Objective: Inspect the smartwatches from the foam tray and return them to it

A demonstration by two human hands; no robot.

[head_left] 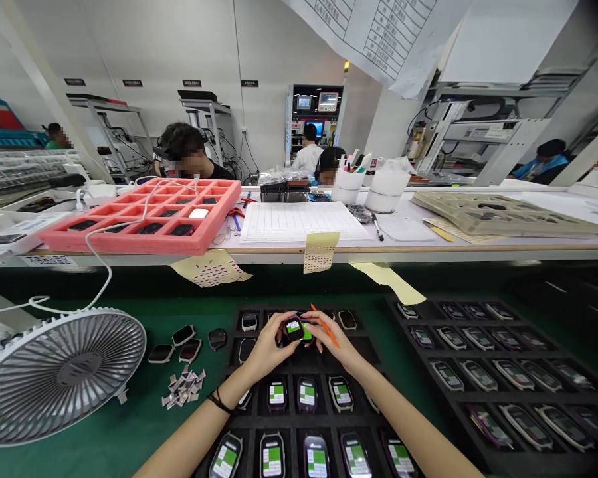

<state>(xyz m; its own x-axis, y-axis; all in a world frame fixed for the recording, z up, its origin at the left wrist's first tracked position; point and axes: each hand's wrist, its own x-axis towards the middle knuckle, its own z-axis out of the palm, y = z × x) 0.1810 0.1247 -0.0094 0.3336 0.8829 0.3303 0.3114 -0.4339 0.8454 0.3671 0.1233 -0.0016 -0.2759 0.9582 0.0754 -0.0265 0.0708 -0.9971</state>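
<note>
Above the far half of a black foam tray [290, 363], my left hand [269, 344] grips a dark smartwatch [294, 327] without a strap, its screen lit white and green. My right hand [339, 340] has a thin orange stick [325, 326], perhaps a pen or pick, between its fingers. Its fingertips are close to the held watch and to a second lit green screen [307, 331] just right of it; whether they touch that one I cannot tell. Several watches with green and white screens, such as one watch [277, 394], lie in the tray's compartments nearer me.
Another black tray [471, 392] of watches is on the right. Left are loose watches [183, 334], a pile of small metal pieces [184, 388] and a grey fan [74, 372]. A shelf ahead bears a pink foam tray [129, 244] and papers [299, 221]. People sit beyond.
</note>
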